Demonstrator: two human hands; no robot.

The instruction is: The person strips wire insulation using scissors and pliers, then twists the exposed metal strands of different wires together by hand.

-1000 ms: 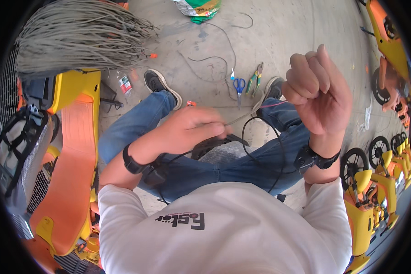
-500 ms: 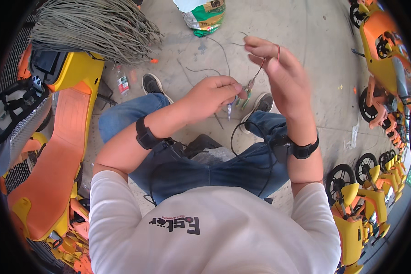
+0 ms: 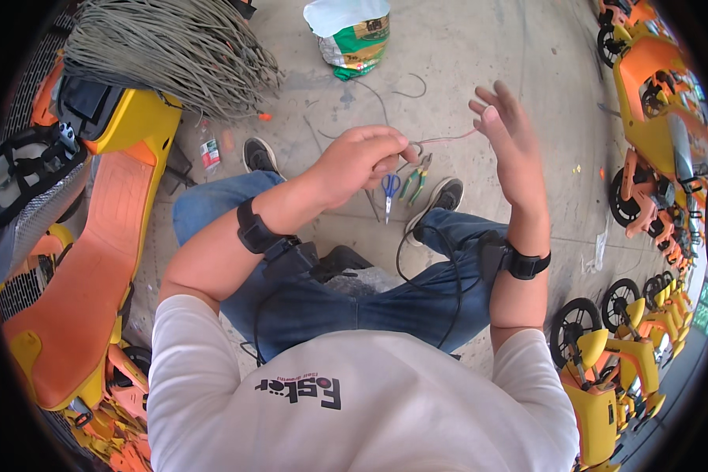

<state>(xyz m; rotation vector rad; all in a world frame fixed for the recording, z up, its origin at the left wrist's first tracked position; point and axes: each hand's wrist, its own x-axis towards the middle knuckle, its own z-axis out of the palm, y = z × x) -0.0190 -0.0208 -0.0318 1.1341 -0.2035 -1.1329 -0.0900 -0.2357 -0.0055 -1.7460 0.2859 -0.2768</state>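
My left hand [image 3: 374, 153] is closed in a pinch on a thin grey and reddish wire [image 3: 440, 140], which stretches rightward to my right hand [image 3: 507, 134]. My right hand is raised with its fingers apart and slightly blurred; whether the wire touches it is unclear. Below my hands, blue-handled scissors [image 3: 389, 189] and green-handled pliers [image 3: 413, 181] lie on the concrete floor between my feet, among loose lengths of wire.
A big bundle of grey cables [image 3: 161, 59] rests atop a yellow-orange scooter body [image 3: 110, 212] on my left. A green-and-white sack [image 3: 350, 43] stands ahead. A plastic bottle [image 3: 208, 153] lies left of my foot. Rows of scooters [image 3: 645, 94] line my right side.
My left hand has moved forward and up from my lap, then slightly left. My right hand swung leftward, then back right, its fingers opening from a curl, with the wire now drawn out between the hands.
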